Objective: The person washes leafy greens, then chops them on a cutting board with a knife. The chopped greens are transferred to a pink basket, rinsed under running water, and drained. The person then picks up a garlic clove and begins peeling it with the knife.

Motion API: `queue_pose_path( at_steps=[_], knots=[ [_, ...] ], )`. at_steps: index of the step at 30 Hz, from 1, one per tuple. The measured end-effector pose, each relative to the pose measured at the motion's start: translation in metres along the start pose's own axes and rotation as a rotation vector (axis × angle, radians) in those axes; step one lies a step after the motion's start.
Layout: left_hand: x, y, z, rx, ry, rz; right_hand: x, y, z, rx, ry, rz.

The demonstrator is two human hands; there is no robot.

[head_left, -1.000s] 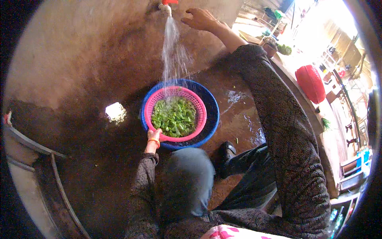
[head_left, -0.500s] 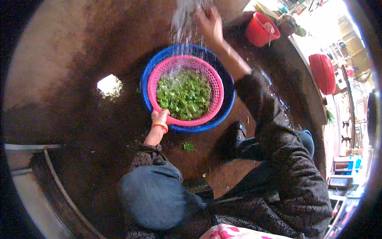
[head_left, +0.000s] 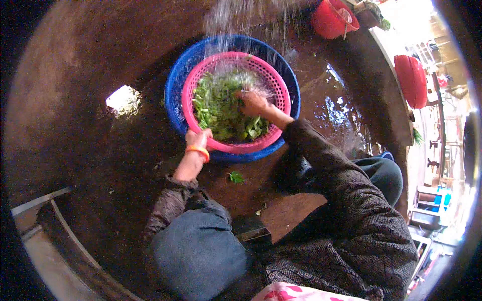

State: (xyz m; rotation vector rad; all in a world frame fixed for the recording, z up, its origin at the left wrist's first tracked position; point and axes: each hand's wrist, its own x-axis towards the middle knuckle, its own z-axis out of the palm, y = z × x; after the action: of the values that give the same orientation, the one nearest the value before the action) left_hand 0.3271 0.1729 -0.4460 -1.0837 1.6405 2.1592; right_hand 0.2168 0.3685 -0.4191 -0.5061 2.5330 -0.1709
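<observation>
Chopped leafy greens fill a pink perforated basket, which sits within a wide blue basin on the wet floor. Water pours from above onto the greens and the basin's far edge. My left hand, with an orange band at the wrist, grips the basket's near-left rim. Inside the basket, my right hand is down among the greens on the right side. Its fingers are blurred and partly hidden by leaves and splashing water.
A red bucket stands at the far right, near a low ledge. Further right is a red rounded container. One loose green leaf lies on the floor before my knees. A metal-edged frame is at the left.
My right hand has come down from the water stream into the greens. The basket has shifted slightly within the basin, and my left hand still holds its rim.
</observation>
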Motion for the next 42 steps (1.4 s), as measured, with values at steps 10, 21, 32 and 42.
queue_pose_path(
  at_steps=[10, 21, 32, 42],
  knots=[
    [0.007, 0.005, -0.002, -0.014, 0.036, 0.053, -0.005, 0.003, 0.005, -0.249, -0.195, -0.155],
    [0.005, -0.002, 0.009, 0.035, -0.007, 0.005, 0.017, 0.019, 0.019, -0.075, -0.111, -0.263],
    [-0.005, -0.024, 0.018, -0.022, 0.087, -0.029, 0.003, 0.02, 0.01, -0.164, -0.186, -0.117],
    [-0.008, 0.009, 0.006, 0.072, 0.023, 0.001, -0.001, -0.003, -0.003, -0.365, -0.157, -0.367]
  ],
)
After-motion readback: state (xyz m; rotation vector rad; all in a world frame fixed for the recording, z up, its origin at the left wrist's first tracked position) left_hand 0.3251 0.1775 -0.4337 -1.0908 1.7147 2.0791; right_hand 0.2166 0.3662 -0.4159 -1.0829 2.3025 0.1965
